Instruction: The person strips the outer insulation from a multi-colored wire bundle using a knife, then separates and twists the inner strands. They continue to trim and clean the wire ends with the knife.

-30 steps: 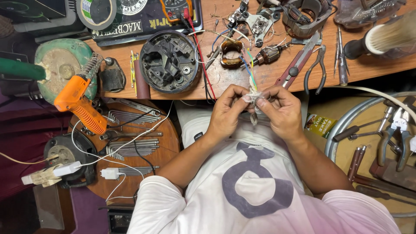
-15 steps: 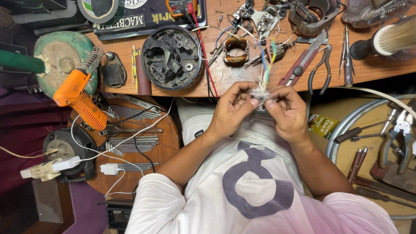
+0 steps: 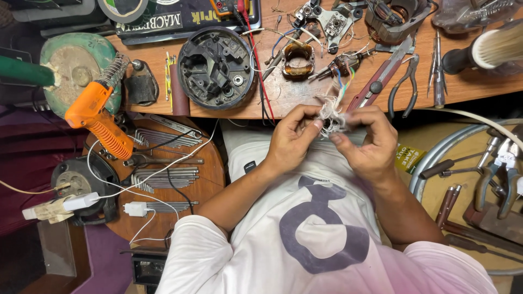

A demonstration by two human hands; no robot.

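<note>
Both my hands meet over my lap at the front edge of the wooden workbench (image 3: pixel 305 100). My left hand (image 3: pixel 294 139) and my right hand (image 3: pixel 368 142) pinch a small tangled bundle of whitish wire and frayed thread (image 3: pixel 330 117) between their fingertips. Thin blue, green and yellow wires (image 3: pixel 343 84) run up from the bundle toward a small motor armature (image 3: pixel 342 61) on the bench. A copper-wound coil (image 3: pixel 298 59) lies just beyond my left hand.
A round black motor housing (image 3: pixel 216 66) sits on the bench. Red-handled cutters (image 3: pixel 381 76) and pliers (image 3: pixel 403 84) lie right of the wires. An orange soldering gun (image 3: pixel 95 117) and hex keys (image 3: pixel 163 177) rest on a round stool at left. More pliers (image 3: pixel 498 174) fill a tray at right.
My hands have shifted slightly up toward the bench edge, still working the same bundle; the coloured wires now stand more upright above it.
</note>
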